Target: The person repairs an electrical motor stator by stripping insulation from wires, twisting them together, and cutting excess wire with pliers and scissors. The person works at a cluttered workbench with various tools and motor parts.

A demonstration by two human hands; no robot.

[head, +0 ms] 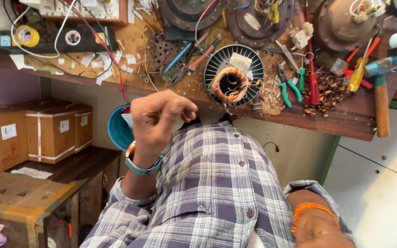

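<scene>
**Cluttered bench, one hand raised in front of the motor stator**

Wooden workbench (345, 120) fills the top of the frame, strewn with tools, paper scraps and copper shavings. Below it, my left hand (159, 117) is lifted at centre left, fingers curled inward with the tips gathered toward the thumb; whether they pinch anything, perhaps a thin wire, I cannot tell. A blue wristwatch (141, 166) sits on that wrist, just above my checked shirt sleeve.

Just up and right of the hand, near the bench edge, lies the motor stator (233, 78): a dark finned round housing with an orange copper winding in its middle and loose wire ends sticking out. It is close to my fingertips but apart from them.

Behind the hand, below the bench edge, a blue bowl-like container (116, 128) shows. Right of the stator lie green-handled pliers (286, 86), a red screwdriver (312, 78), a heap of copper shavings (329, 89) and a wooden-handled hammer (381, 103) reaching over the bench edge. A black power strip (51, 39) with yellow tape sits at upper left. Cardboard boxes (49, 131) stand at middle left.

My right arm shows only at lower right, with an orange bead bracelet (309, 211); the hand itself is out of frame.
</scene>
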